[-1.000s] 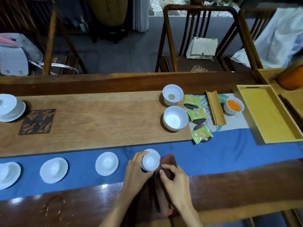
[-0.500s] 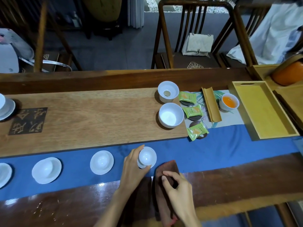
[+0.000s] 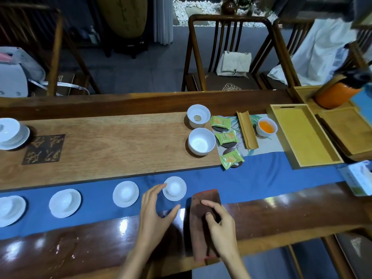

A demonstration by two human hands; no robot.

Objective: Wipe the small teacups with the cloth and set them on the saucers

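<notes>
A row of white saucers with small white teacups lies on the blue runner. The rightmost teacup stands on its saucer. My left hand hovers just left of it, fingers spread, holding nothing. Further left are a second cup and saucer, a third and one at the frame edge. The dark brown cloth lies flat on the table's near edge, and my right hand rests on it, fingers curled on the fabric.
On the wooden tea board stand two white bowls. Green snack packets, a bamboo scoop, a cup of orange tea and a yellow tray lie right. A lidded gaiwan sits far left.
My left hand set the teacup on the rightmost saucer and let it go. My right hand laid the cloth flat on the table edge.
</notes>
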